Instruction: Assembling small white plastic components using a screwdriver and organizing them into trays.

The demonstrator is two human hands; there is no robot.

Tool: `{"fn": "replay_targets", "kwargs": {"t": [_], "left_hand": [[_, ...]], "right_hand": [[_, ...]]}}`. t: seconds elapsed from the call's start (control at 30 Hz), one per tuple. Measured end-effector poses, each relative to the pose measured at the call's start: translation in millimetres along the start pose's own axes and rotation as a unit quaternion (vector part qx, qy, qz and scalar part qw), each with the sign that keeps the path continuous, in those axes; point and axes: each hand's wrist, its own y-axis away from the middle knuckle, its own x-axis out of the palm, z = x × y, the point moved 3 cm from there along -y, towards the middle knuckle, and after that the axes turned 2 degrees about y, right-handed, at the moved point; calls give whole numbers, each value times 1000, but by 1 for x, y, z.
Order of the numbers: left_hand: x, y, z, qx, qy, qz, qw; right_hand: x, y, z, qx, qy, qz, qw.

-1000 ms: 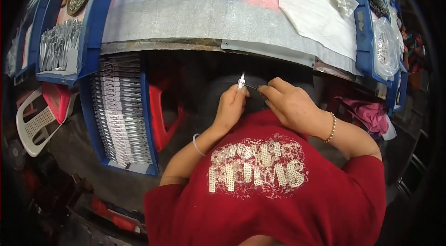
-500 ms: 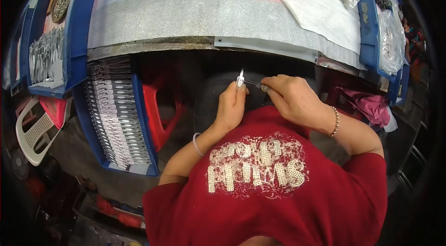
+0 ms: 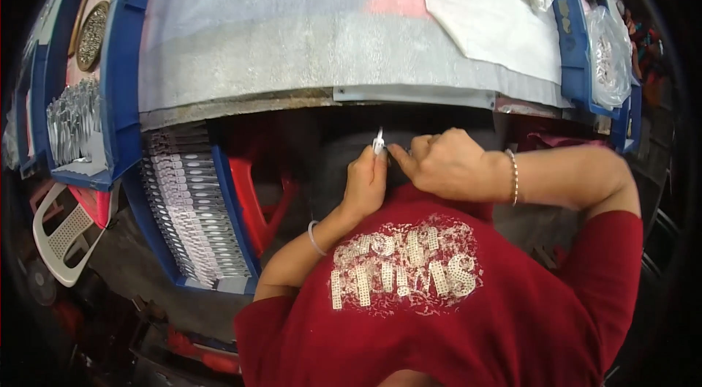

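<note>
Over my lap, just below the table's front edge, my left hand is closed on a small white and silver metal piece, its narrow tip standing up above the fingers. My right hand is beside it on the right, back of the hand up, with fingers curled in. One of its digits reaches toward the lower part of the piece; whether it touches I cannot tell. The curled fingers hide whatever that hand holds.
A worktable covered in pale sheeting spans the front, with a white cloth on it. At left, a blue crate holds rows of metal tools. Blue trays flank the table. A red stool stands beneath.
My right hand has turned and its elbow has swung outward; the thin dark tool seen in it earlier is hidden now. My left hand still grips the piece. The view has tilted slightly.
</note>
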Motion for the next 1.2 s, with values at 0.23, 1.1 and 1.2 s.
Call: {"fn": "replay_targets", "kwargs": {"t": [0.23,1.1,1.2], "left_hand": [[0,-6,7,31,-32,-15,999],[-47,15,-84,-284,526,200,776],[-45,10,-96,-300,575,225,727]], "right_hand": [[12,-1,-7,105,-143,16,984],[-72,87,-129,409,0,-273,871],[-60,105,-214,450,123,-307,829]]}}
